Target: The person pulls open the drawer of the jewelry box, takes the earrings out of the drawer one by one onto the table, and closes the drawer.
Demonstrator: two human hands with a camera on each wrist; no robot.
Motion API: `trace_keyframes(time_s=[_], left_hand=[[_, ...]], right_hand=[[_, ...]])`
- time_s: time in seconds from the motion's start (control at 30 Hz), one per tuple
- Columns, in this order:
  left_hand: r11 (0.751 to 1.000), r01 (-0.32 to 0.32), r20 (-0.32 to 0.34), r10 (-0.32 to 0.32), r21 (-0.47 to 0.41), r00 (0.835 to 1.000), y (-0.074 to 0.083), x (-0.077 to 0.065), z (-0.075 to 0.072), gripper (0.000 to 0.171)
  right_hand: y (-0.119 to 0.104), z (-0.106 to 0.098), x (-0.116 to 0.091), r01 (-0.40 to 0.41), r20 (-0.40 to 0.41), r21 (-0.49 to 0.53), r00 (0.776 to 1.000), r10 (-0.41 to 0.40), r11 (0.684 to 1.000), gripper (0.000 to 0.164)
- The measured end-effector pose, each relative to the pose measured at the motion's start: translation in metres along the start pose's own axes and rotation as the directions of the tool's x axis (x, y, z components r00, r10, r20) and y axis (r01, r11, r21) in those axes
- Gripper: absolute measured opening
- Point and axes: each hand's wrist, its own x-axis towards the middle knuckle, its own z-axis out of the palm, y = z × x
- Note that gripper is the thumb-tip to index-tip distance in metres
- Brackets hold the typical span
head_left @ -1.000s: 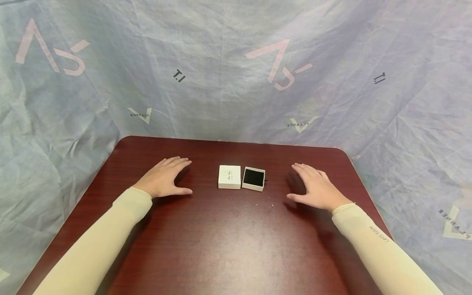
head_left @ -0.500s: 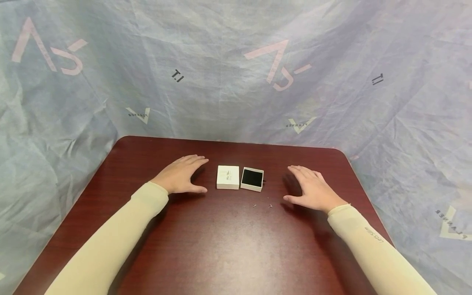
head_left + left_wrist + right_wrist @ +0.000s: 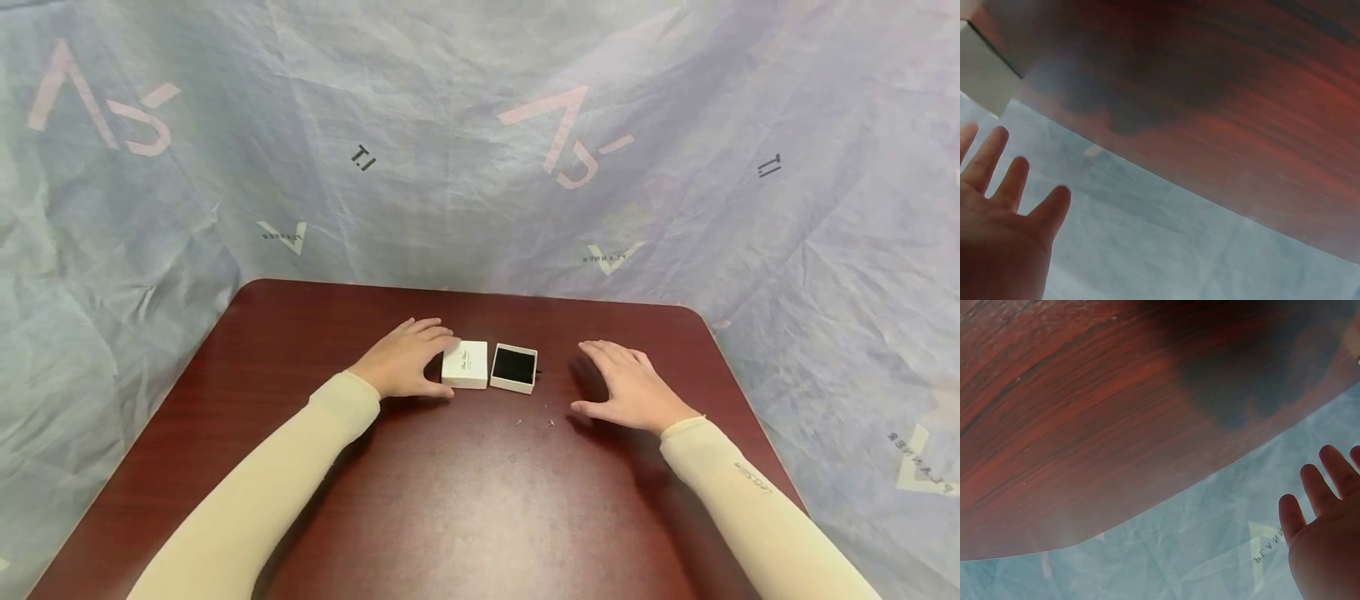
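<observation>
A white square box lid (image 3: 468, 365) with dark print stands left of an open white box (image 3: 513, 386) with a black pad (image 3: 514, 364) inside. My left hand (image 3: 405, 360) is at the lid's left side, fingers spread, an index fingertip overlapping its top left corner and the thumb near its front left corner. In the left wrist view the lid's side (image 3: 985, 72) shows beyond the spread fingers (image 3: 1011, 181). My right hand (image 3: 628, 387) hovers right of the open box, fingers extended and holding nothing.
Tiny shiny pieces lie in front of the open box, one to the left (image 3: 517, 422) and another to the right (image 3: 551, 422), with a small speck behind. The dark red wooden table (image 3: 450, 508) ends at a hanging grey cloth (image 3: 450, 167) with printed letters.
My left hand has moved right across the table, from well away from the white lid to its left side. The right hand has shifted slightly left.
</observation>
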Motion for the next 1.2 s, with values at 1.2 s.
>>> trace_keyframes(time_s=[1.2], left_hand=[[0.998,-0.005,-0.011,0.005,0.058,1.000,0.007,0.005,-0.005,0.067]], right_hand=[[-0.027,0.004,0.051,0.083,0.018,-0.060,0.996,-0.082,0.995,0.099]])
